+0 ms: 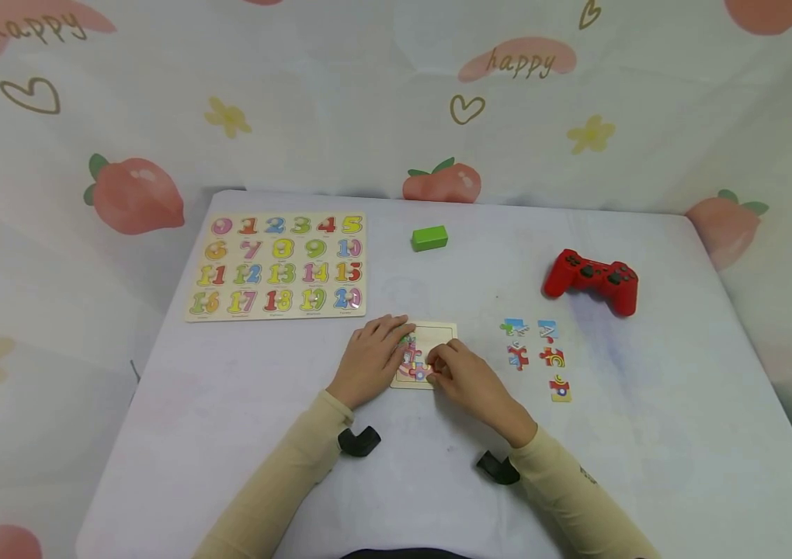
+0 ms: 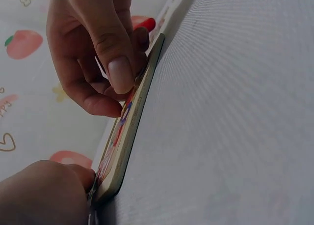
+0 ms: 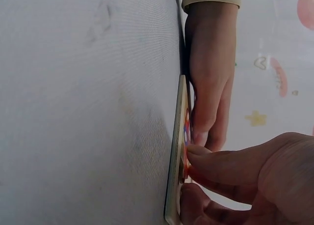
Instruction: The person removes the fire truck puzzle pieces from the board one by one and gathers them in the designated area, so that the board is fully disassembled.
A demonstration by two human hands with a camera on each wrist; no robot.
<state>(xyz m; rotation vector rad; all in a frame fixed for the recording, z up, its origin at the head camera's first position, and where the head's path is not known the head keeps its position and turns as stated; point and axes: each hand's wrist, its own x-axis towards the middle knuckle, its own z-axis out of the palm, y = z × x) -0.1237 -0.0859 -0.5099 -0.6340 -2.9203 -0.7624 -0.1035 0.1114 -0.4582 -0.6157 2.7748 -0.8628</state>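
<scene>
A small wooden jigsaw board [image 1: 443,334] lies on the table, its lower left partly filled with pink and multicoloured pieces [image 1: 411,362]. My left hand [image 1: 371,357] rests flat over the board's left edge, fingers extended. At the right side of the board my right hand [image 1: 469,384] has its fingers curled, pinching a puzzle piece [image 3: 185,172] low against the board. In the head view these fingers mostly hide that piece. The left wrist view shows the right thumb and fingertips [image 2: 120,75] right at the board's surface.
Several loose puzzle pieces [image 1: 553,357] lie right of the board. Behind them is a red game controller [image 1: 592,281]. A green block [image 1: 429,238] stands toward the back, and a wooden number board [image 1: 277,264] lies at the back left of the white table [image 1: 682,435].
</scene>
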